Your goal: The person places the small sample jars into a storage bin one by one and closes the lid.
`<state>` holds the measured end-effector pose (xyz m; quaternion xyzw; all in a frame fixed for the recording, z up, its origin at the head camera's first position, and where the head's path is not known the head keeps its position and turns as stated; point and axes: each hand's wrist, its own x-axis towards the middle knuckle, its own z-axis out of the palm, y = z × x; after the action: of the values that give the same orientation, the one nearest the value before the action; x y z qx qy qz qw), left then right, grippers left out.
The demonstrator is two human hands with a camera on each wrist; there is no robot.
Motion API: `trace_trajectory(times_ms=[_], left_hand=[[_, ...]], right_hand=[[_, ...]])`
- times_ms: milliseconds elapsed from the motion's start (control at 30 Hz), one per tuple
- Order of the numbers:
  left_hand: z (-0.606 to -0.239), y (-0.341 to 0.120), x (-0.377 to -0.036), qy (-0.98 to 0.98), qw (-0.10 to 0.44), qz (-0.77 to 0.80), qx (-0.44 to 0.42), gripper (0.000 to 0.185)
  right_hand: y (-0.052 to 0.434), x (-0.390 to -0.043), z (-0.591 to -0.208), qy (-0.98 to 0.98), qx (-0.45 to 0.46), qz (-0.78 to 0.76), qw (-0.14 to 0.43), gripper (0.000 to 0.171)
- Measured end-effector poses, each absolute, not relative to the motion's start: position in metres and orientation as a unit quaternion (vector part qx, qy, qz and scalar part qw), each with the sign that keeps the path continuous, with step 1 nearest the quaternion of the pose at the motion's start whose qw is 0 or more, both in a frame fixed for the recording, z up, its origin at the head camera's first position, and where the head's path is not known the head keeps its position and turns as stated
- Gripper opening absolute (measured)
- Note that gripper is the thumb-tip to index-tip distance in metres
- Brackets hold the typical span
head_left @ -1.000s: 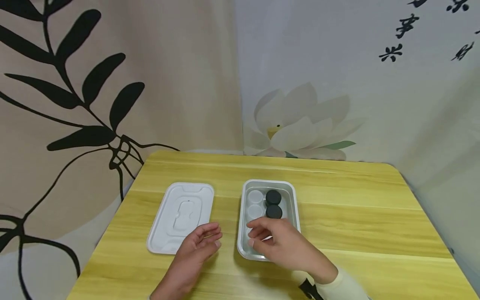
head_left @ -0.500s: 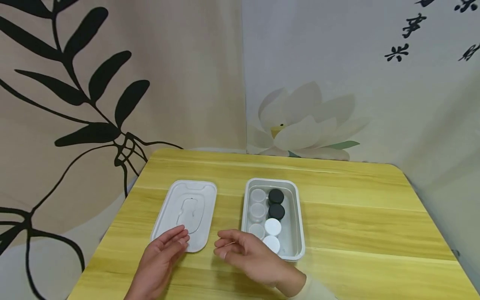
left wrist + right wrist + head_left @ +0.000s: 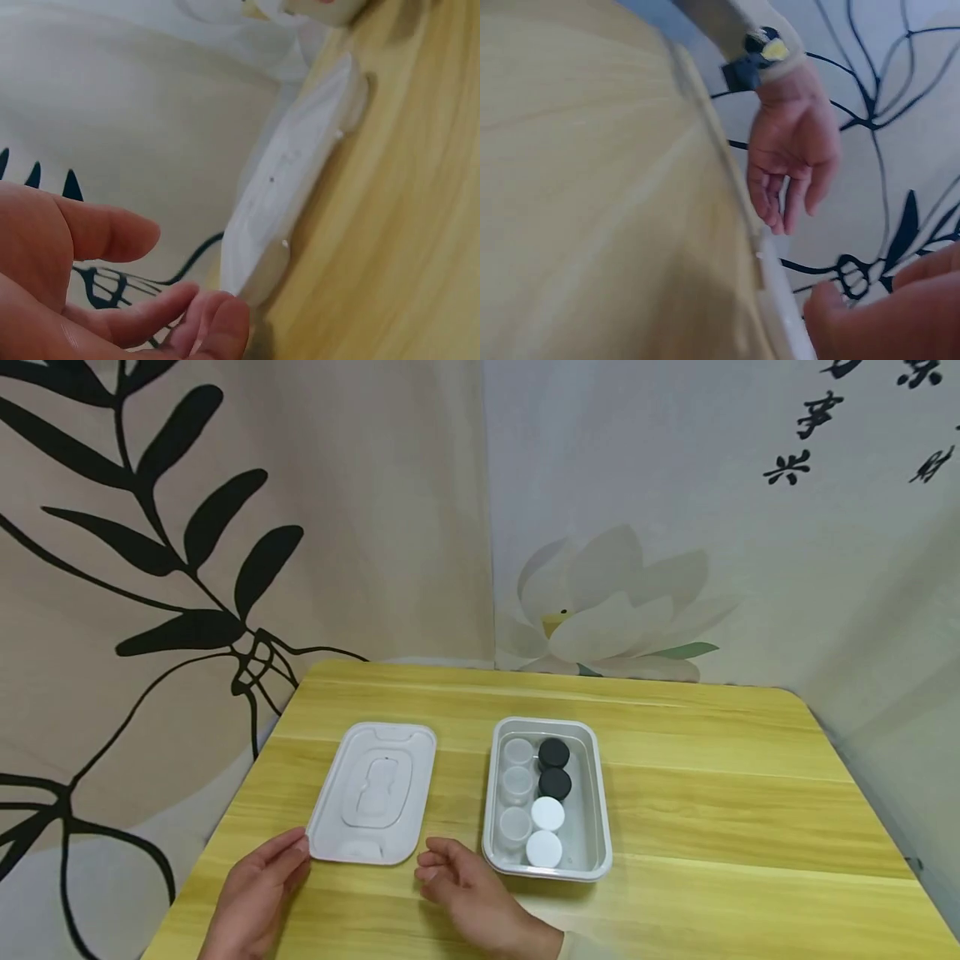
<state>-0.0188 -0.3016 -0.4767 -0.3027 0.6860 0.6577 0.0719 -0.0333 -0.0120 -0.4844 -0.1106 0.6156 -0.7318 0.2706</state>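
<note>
A white plastic lid (image 3: 408, 814) lies flat on the table, left of an open box (image 3: 604, 827). My left hand (image 3: 255, 893) is at the lid's near left corner, its fingertips at the edge; in the left wrist view the thumb stands apart from the fingers beside the lid (image 3: 289, 180). Close to the near right corner, my right hand (image 3: 476, 897) has loosely bent fingers and holds nothing. Inside the box, several clear round containers (image 3: 517, 785) line the left side. Beside them sit two black round pieces (image 3: 553, 753) and two white ones (image 3: 547, 813).
The wooden table (image 3: 712, 818) extends well to the right of the box. Behind it hangs a printed curtain (image 3: 390, 527) with dark leaves, a pale flower and brush characters. A wrist strap with a dark block (image 3: 742, 73) shows on the left wrist.
Both hands have moved left and toward me, the right one away from over the box and the left one to the lid's near left corner. The box's contents are now uncovered to view.
</note>
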Motion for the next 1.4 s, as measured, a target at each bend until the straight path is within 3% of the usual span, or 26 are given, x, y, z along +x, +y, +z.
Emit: trace_trajectory(times_ms=[400, 800, 1400], left_hand=[[-0.490, -0.316, -0.035, 0.751, 0.038, 0.558, -0.350, 0.055], [-0.496, -0.328, -0.040, 0.747, 0.028, 0.583, -0.319, 0.054], [-0.499, -0.325, -0.045, 0.756, 0.050, 0.578, -0.304, 0.057]], right_hand=[[-0.041, -0.036, -0.513, 0.586, -0.010, -0.776, 0.235, 0.048], [-0.063, -0.056, -0.510, 0.591, 0.014, -0.774, 0.226, 0.040], [-0.070, -0.070, -0.514, 0.576, 0.056, -0.785, 0.218, 0.052]])
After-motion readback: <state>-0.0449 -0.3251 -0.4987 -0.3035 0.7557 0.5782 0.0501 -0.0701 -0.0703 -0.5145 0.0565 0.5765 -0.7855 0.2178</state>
